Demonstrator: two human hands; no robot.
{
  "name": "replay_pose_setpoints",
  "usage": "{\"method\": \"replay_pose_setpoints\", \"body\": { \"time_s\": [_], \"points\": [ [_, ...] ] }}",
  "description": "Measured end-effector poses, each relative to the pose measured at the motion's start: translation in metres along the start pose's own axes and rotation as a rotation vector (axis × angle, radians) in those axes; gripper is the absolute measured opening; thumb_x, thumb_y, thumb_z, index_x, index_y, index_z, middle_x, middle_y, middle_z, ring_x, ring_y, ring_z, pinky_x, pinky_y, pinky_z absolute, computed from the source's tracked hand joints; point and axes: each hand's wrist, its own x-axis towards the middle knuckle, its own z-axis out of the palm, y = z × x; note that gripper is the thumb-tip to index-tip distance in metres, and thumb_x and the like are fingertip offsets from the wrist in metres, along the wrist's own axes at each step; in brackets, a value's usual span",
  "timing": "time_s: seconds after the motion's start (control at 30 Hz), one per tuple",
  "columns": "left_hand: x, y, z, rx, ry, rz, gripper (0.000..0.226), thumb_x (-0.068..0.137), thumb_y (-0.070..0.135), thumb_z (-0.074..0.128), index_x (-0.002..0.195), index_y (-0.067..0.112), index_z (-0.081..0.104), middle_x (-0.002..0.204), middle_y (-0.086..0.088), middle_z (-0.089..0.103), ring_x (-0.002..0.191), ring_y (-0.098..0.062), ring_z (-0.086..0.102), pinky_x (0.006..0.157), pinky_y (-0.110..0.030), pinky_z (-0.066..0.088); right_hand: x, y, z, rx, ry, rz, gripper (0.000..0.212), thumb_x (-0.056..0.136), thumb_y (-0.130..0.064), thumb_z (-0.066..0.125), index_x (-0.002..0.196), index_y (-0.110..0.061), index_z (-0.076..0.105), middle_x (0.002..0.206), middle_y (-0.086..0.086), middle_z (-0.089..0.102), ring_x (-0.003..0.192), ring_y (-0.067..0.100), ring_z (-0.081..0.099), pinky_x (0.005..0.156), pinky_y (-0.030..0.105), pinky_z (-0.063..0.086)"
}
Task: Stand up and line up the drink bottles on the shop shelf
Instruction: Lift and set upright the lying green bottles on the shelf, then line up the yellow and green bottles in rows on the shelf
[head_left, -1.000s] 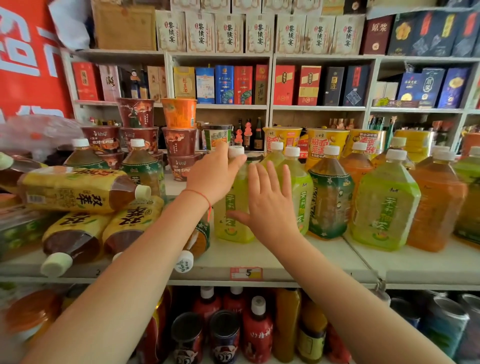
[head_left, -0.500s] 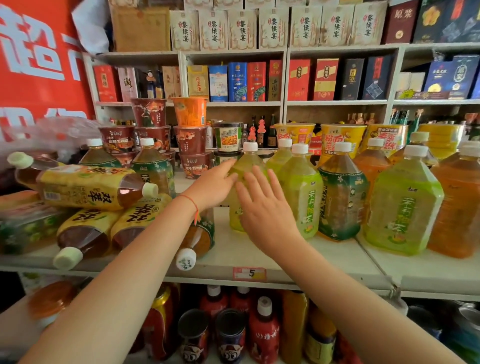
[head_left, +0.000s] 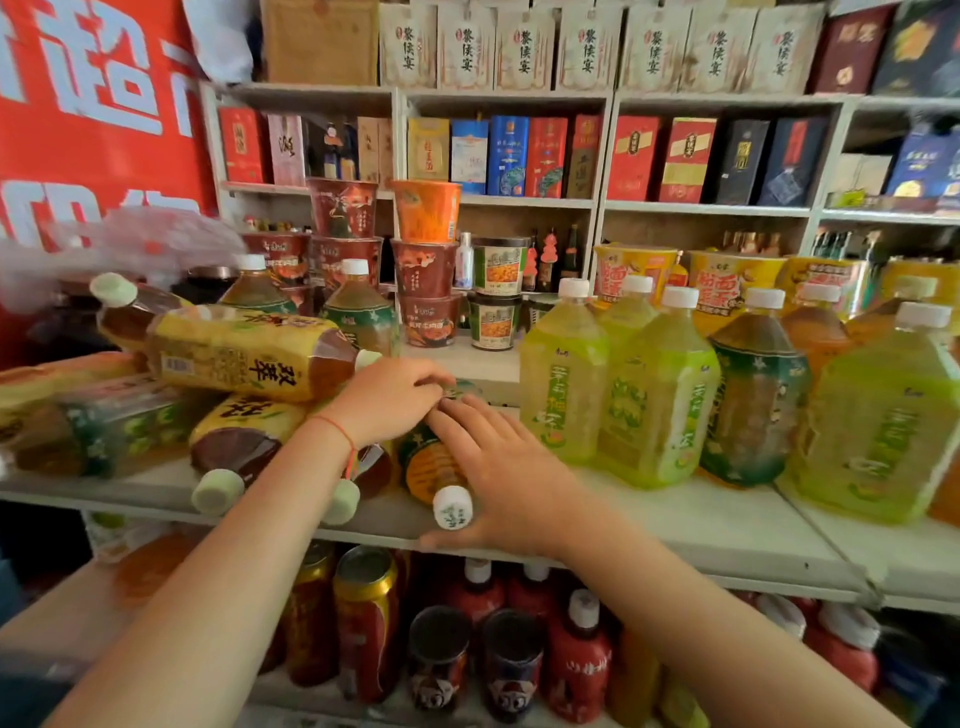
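A tea bottle (head_left: 428, 467) with a green and orange label lies on its side on the white shelf (head_left: 691, 525), its white cap pointing at me. My left hand (head_left: 392, 397) curls its fingers over the bottle's far end. My right hand (head_left: 501, 467) lies along its right side, fingers over the top and thumb under the neck near the cap. To the right stands a row of upright bottles, starting with a yellow-green bottle (head_left: 563, 384). To the left, several bottles lie in a pile, a yellow-labelled bottle (head_left: 244, 353) on top.
Stacked instant noodle cups (head_left: 426, 260) stand behind the gap in the shelf's middle. Two upright tea bottles (head_left: 358, 317) stand behind the pile. Cans and red bottles (head_left: 441, 654) fill the shelf below. Boxed goods line the wall shelves behind.
Both hands have left the upright yellow-green bottle and dropped down and left onto the lying green-labelled bottle. The view has shifted left.
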Motion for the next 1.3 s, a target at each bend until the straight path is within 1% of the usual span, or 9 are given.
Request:
{"method": "replay_pose_setpoints", "body": {
  "time_s": [0.23,0.33,0.43,0.53,0.67,0.93,1.03,1.2,1.3],
  "points": [
    [-0.013,-0.006,-0.011,-0.634,-0.089,0.063,0.047,0.106,0.047,0.031,0.114,0.026,0.072,0.119,0.009,0.069,0.119,-0.007,0.06,0.09,-0.015,0.043,0.016,-0.002,-0.021,0.146,0.183,0.059,0.099,0.07,-0.086,0.054,0.145,-0.022,0.045,0.135,0.001,0.061,0.121,0.018,0.057,0.102,0.035,0.045],
    [-0.019,-0.011,-0.016,-0.836,-0.136,0.149,0.062,0.087,0.082,0.031,0.113,0.045,0.072,0.132,0.015,0.064,0.129,-0.004,0.053,0.109,-0.032,0.038,0.033,-0.003,-0.053,0.322,0.343,0.294,0.077,0.074,-0.09,0.037,0.11,-0.03,0.069,0.09,-0.01,0.072,0.08,0.007,0.067,0.067,0.032,0.055],
    [-0.023,-0.018,-0.018,-0.778,-0.176,0.224,0.056,0.072,0.09,0.046,0.118,0.06,0.054,0.137,0.026,0.053,0.13,0.006,0.045,0.118,-0.037,0.031,0.049,-0.011,-0.073,0.338,0.349,0.509,0.076,0.08,-0.087,0.033,0.079,-0.02,0.069,0.067,-0.004,0.066,0.065,0.011,0.063,0.055,0.031,0.046],
    [-0.019,-0.021,-0.017,-0.674,-0.119,0.203,0.078,0.068,0.068,0.078,0.136,0.046,0.046,0.141,0.011,0.05,0.127,-0.005,0.049,0.112,-0.036,0.041,0.065,-0.012,-0.071,0.405,0.398,0.603,0.06,0.089,-0.077,0.041,0.077,-0.022,0.064,0.07,-0.005,0.067,0.066,0.011,0.064,0.055,0.028,0.043],
    [-0.016,-0.016,-0.01,-0.452,0.053,0.205,0.081,0.084,0.034,0.079,0.153,0.03,0.036,0.143,0.009,0.052,0.122,-0.007,0.05,0.103,-0.029,0.043,0.078,-0.01,-0.052,0.452,0.543,0.64,0.031,0.091,-0.053,0.061,0.098,-0.023,0.057,0.086,-0.011,0.062,0.078,0.007,0.061,0.056,0.02,0.041],
    [-0.01,-0.001,0.0,-0.343,0.142,0.191,0.063,0.09,0.022,0.07,0.147,0.024,0.045,0.135,0.005,0.056,0.126,-0.016,0.052,0.094,-0.025,0.043,0.063,-0.004,-0.027,-0.04,0.599,0.626,0.062,0.092,-0.061,0.051,0.123,-0.008,0.051,0.112,0.006,0.058,0.107,0.025,0.053,0.095,0.037,0.043],
    [-0.009,0.005,0.001,-0.376,0.117,0.167,0.063,0.091,0.02,0.07,0.148,0.024,0.044,0.127,0.008,0.054,0.116,-0.016,0.058,0.098,-0.032,0.05,0.053,0.002,-0.021,-0.143,0.616,0.627,0.077,0.09,-0.065,0.049,0.135,-0.002,0.046,0.122,0.011,0.057,0.113,0.029,0.053,0.096,0.039,0.041],
    [-0.009,0.017,0.0,-0.29,0.061,0.186,0.059,0.094,0.021,0.066,0.148,0.026,0.042,0.124,0.01,0.054,0.106,-0.017,0.064,0.098,-0.036,0.052,0.049,0.014,-0.019,-0.114,0.71,0.618,0.08,0.087,-0.069,0.043,0.132,-0.003,0.049,0.121,0.014,0.057,0.112,0.032,0.053,0.094,0.043,0.043],
    [-0.012,0.012,-0.002,-0.329,0.116,0.188,0.05,0.095,0.018,0.064,0.143,0.024,0.053,0.127,0.009,0.062,0.107,-0.011,0.063,0.098,-0.027,0.052,0.046,0.011,-0.014,-0.103,0.883,0.485,0.064,0.09,-0.049,0.056,0.131,-0.001,0.049,0.133,0.022,0.051,0.128,0.039,0.045,0.107,0.049,0.038]
  ]
}}
